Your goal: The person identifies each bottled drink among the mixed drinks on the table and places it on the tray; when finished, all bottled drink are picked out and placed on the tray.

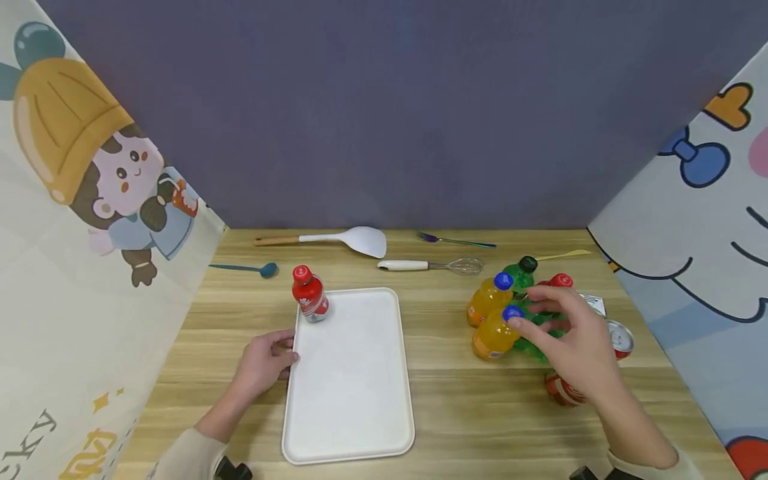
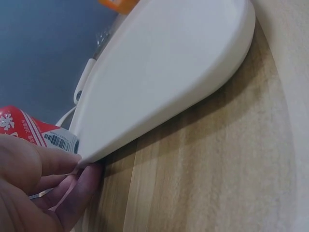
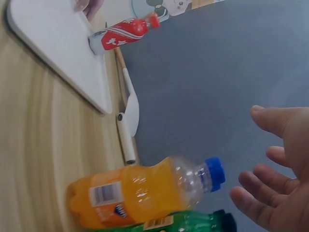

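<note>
A white tray [image 1: 351,400] lies on the wooden table in front of me. On its far left corner a small red bottle [image 1: 309,295] stands upright. My left hand [image 1: 282,350] rests its fingertips [image 2: 84,181] against the tray's left rim [image 2: 145,130] and holds nothing. At the right my right hand [image 1: 540,323] hovers with spread fingers over a cluster of bottles. Its fingertips [image 3: 241,195] are close to the blue cap of the nearer orange bottle [image 1: 493,335] [image 3: 140,193], not touching it. A second orange bottle [image 1: 487,299], a green bottle [image 1: 521,273] and a red-capped bottle [image 1: 561,281] stand behind.
Two red cans [image 1: 621,339] [image 1: 561,392] sit partly hidden by my right hand. Along the back lie a white spatula [image 1: 354,239], a whisk [image 1: 432,265], a teal spoon [image 1: 252,269], a fork [image 1: 456,240] and a yellow spoon [image 1: 564,255]. Cloth walls close in left and right.
</note>
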Action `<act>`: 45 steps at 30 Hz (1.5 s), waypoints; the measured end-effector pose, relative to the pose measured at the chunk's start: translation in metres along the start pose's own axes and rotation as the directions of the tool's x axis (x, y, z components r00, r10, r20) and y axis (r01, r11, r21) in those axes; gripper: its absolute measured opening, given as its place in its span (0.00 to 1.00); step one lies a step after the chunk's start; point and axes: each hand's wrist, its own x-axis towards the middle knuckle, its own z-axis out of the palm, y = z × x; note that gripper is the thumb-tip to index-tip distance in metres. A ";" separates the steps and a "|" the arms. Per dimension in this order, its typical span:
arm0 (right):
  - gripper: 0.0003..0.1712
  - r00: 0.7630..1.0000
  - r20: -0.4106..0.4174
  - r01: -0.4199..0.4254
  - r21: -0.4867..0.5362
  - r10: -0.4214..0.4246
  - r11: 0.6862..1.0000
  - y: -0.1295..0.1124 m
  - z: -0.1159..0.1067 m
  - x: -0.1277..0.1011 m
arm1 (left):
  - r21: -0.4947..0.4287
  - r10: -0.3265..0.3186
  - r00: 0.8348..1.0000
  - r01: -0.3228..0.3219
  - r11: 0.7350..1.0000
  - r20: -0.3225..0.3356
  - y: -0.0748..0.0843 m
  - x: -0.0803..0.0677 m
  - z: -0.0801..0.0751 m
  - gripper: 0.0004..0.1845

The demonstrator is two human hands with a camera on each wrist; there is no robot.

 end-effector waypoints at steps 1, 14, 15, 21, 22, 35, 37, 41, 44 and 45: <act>0.27 1.000 0.011 -0.007 -0.008 0.007 1.000 0.001 -0.001 -0.002 | -0.002 -0.004 1.000 0.004 1.000 -0.001 0.000 0.000 0.000 0.28; 0.34 0.988 0.090 -0.114 -0.087 0.122 0.990 0.012 0.009 -0.016 | -0.009 -0.030 0.999 0.030 1.000 -0.011 -0.004 -0.002 -0.001 0.28; 0.35 0.989 0.090 -0.112 -0.086 0.120 0.990 0.013 0.011 -0.017 | -0.009 -0.029 1.000 0.029 1.000 -0.010 -0.004 -0.002 -0.001 0.28; 0.35 0.991 0.086 -0.094 -0.097 0.102 0.991 0.017 0.017 -0.016 | -0.016 -0.025 1.000 0.025 1.000 -0.013 -0.005 0.000 0.001 0.28; 0.35 0.991 0.090 -0.095 -0.098 0.104 0.991 0.018 0.018 -0.016 | -0.018 -0.024 1.000 0.024 1.000 -0.013 -0.006 0.000 0.001 0.28; 0.39 0.984 0.109 -0.122 -0.142 0.138 0.982 0.023 0.026 -0.018 | -0.047 -0.019 1.000 0.019 0.999 -0.008 -0.001 -0.001 0.000 0.28; 0.38 0.986 0.103 -0.111 -0.148 0.127 0.983 0.023 0.027 -0.018 | -0.053 -0.019 1.000 0.018 0.998 -0.008 -0.001 0.000 0.000 0.28; 0.35 0.991 0.084 -0.085 -0.160 0.100 0.983 0.024 0.030 -0.018 | -0.040 -0.021 1.000 0.020 0.999 -0.008 0.000 0.002 0.001 0.28; 0.34 0.994 0.068 -0.077 -0.153 0.088 0.985 0.026 0.033 -0.018 | -0.024 -0.020 1.000 0.020 1.000 -0.009 -0.002 0.002 0.001 0.29; 0.34 0.994 0.064 -0.075 -0.146 0.085 0.986 0.027 0.034 -0.019 | -0.020 -0.021 1.000 0.021 1.000 -0.009 -0.002 0.002 0.001 0.29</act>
